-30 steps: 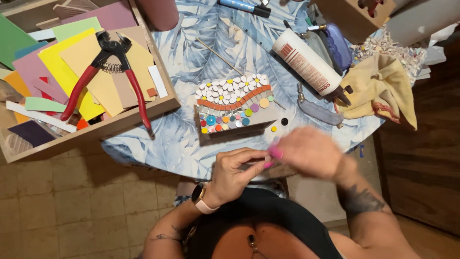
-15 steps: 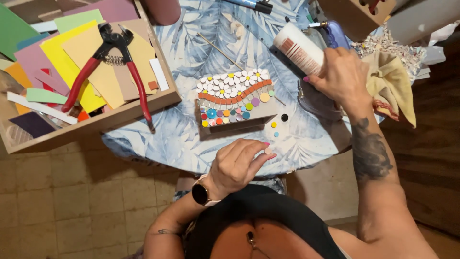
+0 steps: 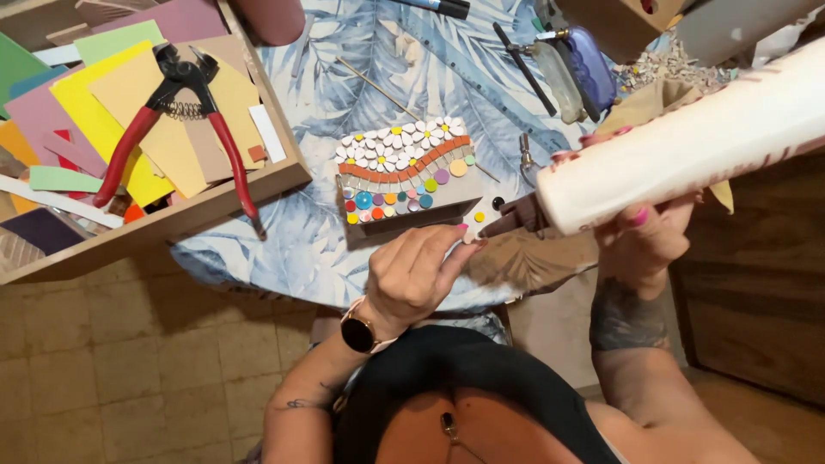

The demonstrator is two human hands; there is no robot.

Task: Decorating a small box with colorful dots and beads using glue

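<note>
My right hand (image 3: 640, 236) grips a big white glue tube (image 3: 687, 146) and holds it slanted, with its dark nozzle (image 3: 516, 216) pointing down-left. My left hand (image 3: 417, 275), with a watch on its wrist, pinches a small pale piece (image 3: 470, 235) right at the nozzle tip. Just beyond both hands lies a small mosaic board (image 3: 404, 176) with white petal pieces, an orange band and coloured round dots. It rests on the round table with a blue leaf-pattern cloth (image 3: 292, 249).
A wooden tray (image 3: 172, 219) at the left holds coloured sheets and red-handled nippers (image 3: 185, 112). A thin stick (image 3: 378, 88), a dark pen (image 3: 522, 56), a bluish bottle (image 3: 589, 64) and beige cloth (image 3: 640, 107) lie at the back right. Tiled floor lies below left.
My right hand lifted the glue tube off the table and brought it close, nozzle toward my left hand. My left hand rose slightly and holds the small piece at the nozzle.
</note>
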